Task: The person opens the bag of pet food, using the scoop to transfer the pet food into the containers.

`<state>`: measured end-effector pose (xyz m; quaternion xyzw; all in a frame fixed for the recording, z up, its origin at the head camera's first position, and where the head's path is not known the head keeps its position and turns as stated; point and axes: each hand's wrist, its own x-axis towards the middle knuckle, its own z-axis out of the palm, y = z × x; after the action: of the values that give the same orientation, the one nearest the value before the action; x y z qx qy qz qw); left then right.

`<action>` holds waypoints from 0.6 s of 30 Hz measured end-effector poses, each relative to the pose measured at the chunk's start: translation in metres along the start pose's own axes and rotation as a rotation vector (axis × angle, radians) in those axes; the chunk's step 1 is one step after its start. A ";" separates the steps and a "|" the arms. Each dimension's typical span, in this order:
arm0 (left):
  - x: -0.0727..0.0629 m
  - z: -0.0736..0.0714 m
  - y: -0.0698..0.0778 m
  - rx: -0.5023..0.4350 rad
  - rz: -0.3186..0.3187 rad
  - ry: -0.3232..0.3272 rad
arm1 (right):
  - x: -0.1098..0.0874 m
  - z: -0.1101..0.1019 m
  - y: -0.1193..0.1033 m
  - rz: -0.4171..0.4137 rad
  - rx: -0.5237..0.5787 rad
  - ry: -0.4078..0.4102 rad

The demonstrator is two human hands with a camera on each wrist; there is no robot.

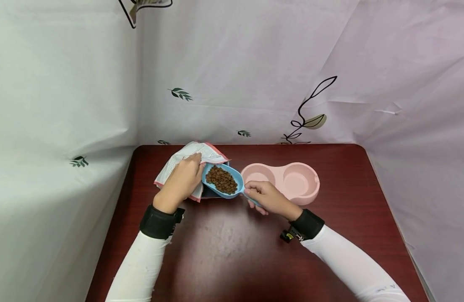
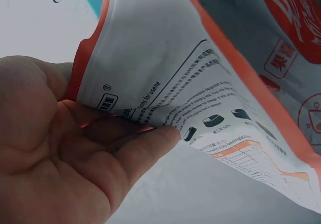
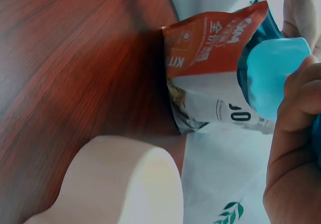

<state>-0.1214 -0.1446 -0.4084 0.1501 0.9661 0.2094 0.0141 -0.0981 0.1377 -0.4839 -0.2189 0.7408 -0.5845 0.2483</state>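
Pinching the top edge of a white and orange-red printed plastic bag (image 3: 205, 68), the left hand (image 1: 182, 179) has its fingers closed about the packaging. English print on the back panel includes "for use" and "daily feeding", with "50%" under one small bowl drawing, beside Chinese characters and an orange-headed chart; the smallest lines are too fine to read. On the front, "KIT" shows on the orange band among more Chinese characters.

The right hand (image 1: 269, 196) has its fingers curled round the handle of a light-blue scoop (image 1: 238, 180) holding small brown kibble (image 1: 221, 179). The scoop is at the bag's open mouth; whether their rims touch, I cannot tell. A pink double bowl (image 1: 280, 175) with two round hollows stands to the right of the bag, partly behind the right hand. Bag and bowl sit toward the far edge, a narrow gap between them, with the bowl well apart from the right edge.

The table (image 1: 217, 251) is dark red-brown with visible wood grain and rounded far corners, its near part catching a soft glare. Pale cloth (image 1: 232, 54) printed with leaves and black line drawings hangs behind it and at both sides
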 end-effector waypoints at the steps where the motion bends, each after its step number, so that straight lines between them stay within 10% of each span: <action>1: 0.000 0.000 0.000 -0.001 0.000 0.002 | -0.002 -0.002 0.000 -0.001 -0.004 0.001; 18: 0.000 -0.001 -0.003 -0.035 0.002 0.008 | -0.033 -0.047 0.008 -0.019 0.035 -0.037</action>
<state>-0.1221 -0.1474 -0.4085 0.1497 0.9623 0.2269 0.0124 -0.1017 0.1954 -0.4787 -0.2322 0.7238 -0.5954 0.2602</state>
